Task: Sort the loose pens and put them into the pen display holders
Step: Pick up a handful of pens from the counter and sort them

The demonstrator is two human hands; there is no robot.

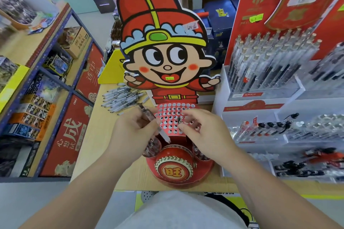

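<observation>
A red cardboard pen display holder with a cartoon figure stands on the wooden table; its sloped panel has many round holes. My left hand grips a pen with a brownish barrel and white tip, held slanted over the panel's left side. My right hand hovers over the panel's right side and pinches a small dark pen top that stands in a hole. A pile of loose white pens lies on the table behind and left of the holder.
Red round cups at the holder's base hold pens, around a drum-shaped front. Clear acrylic pen racks fill the right side. A yellow box sits behind the loose pens. Blue shelving with boxes stands left.
</observation>
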